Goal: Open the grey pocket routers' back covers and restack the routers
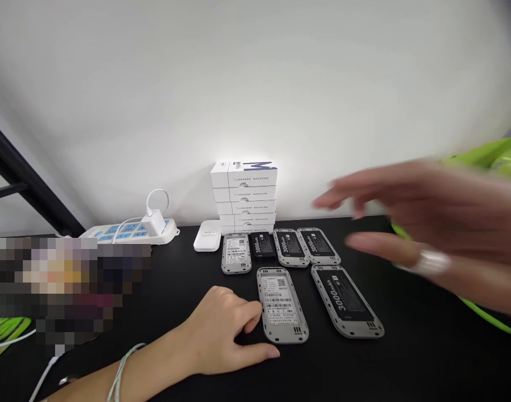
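Black tabletop [176, 279] | left hand [217, 329]: fingers [253, 319] spread, touching labelled gray device [279, 306] edge | right hand [406, 218]: open, empty

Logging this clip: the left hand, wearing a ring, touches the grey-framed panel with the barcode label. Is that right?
The ring is wrong: it sits on the right hand, raised and blurred in the head view, not on the left hand. The left hand does touch the grey-framed panel with the barcode label.

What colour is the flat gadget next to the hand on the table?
The flat gadget is grey around the edge with a white label, shown best in the head view.
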`<control>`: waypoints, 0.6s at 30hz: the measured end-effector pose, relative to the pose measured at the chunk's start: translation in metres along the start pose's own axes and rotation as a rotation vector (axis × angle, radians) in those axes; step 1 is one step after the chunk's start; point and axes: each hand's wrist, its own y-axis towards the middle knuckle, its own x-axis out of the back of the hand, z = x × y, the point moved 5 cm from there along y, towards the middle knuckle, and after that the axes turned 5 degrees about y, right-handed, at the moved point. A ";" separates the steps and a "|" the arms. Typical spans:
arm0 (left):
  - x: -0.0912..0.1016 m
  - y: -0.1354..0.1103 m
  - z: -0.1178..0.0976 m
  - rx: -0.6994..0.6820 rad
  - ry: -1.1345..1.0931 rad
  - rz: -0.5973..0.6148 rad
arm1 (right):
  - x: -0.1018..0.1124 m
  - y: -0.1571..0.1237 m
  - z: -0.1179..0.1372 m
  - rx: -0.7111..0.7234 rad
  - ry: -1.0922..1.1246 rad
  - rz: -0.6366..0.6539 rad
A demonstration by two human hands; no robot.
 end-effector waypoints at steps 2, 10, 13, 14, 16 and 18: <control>0.000 0.000 0.000 0.007 -0.001 -0.017 | -0.040 0.010 -0.016 -0.068 -0.065 0.290; -0.001 -0.001 0.001 0.014 -0.013 -0.015 | -0.123 0.025 -0.089 -0.293 -0.145 0.703; -0.001 0.000 0.001 0.010 -0.009 -0.009 | -0.130 0.030 -0.089 -0.285 -0.188 0.698; -0.001 0.000 0.001 0.010 -0.006 -0.009 | -0.130 0.031 -0.088 -0.278 -0.193 0.685; 0.000 0.001 0.001 0.009 0.002 -0.009 | -0.131 0.032 -0.088 -0.259 -0.191 0.671; 0.000 0.001 0.002 0.011 0.014 -0.008 | -0.131 0.031 -0.088 -0.240 -0.184 0.661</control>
